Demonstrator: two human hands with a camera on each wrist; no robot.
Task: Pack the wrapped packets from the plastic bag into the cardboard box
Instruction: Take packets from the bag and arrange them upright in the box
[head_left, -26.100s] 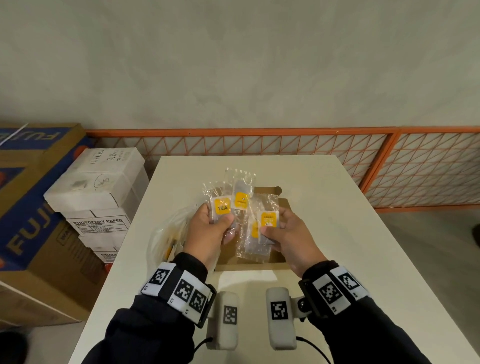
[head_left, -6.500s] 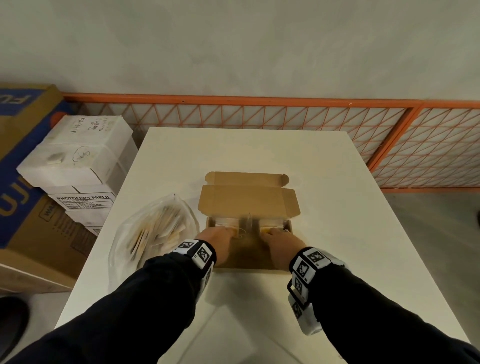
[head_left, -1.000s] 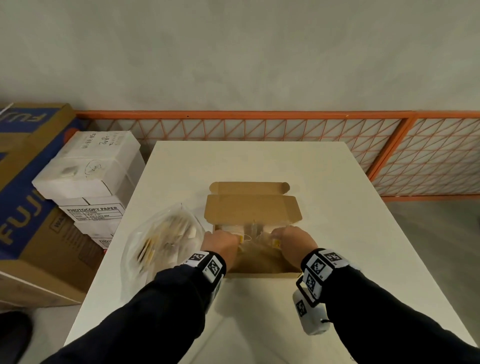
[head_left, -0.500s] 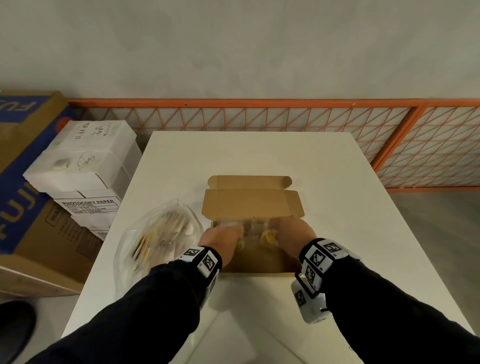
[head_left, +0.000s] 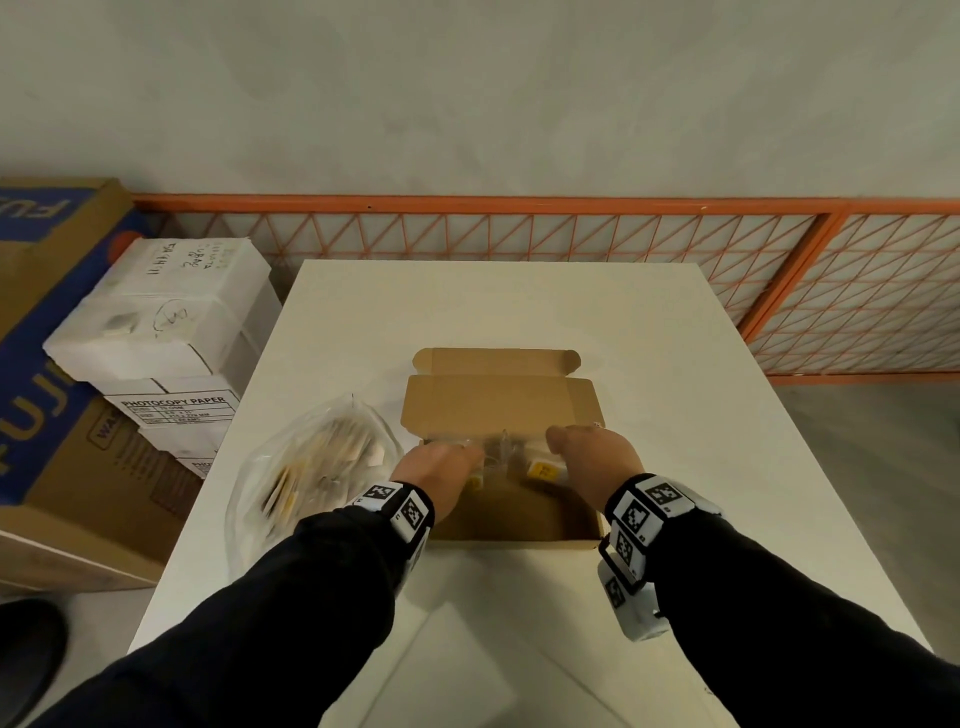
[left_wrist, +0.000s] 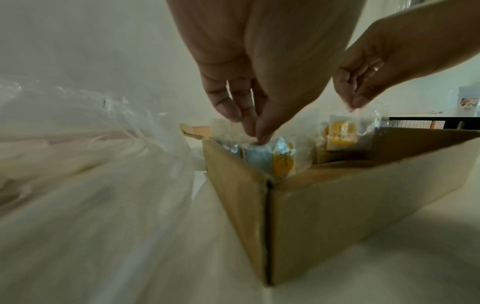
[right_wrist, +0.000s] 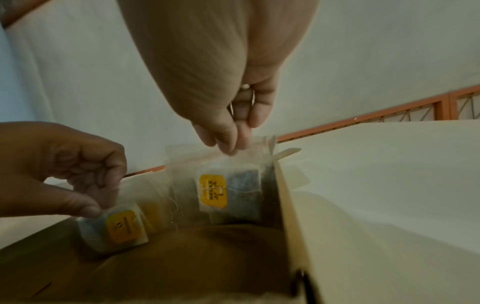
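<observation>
Both my hands have shifted slightly toward the far wall of the cardboard box (head_left: 519, 530) since half a second ago. My left hand (head_left: 434, 475) pinches the top of a wrapped packet (right_wrist: 122, 228) at the far left inside; my right hand (head_left: 592, 462) pinches another packet (right_wrist: 228, 191) at the far right. Beside the box, on its left, lies the plastic bag (head_left: 306, 467), holding more packets.

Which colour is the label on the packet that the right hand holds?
Yellow with dark print; the packet pinched by the right hand shows best in the right wrist view.
</observation>
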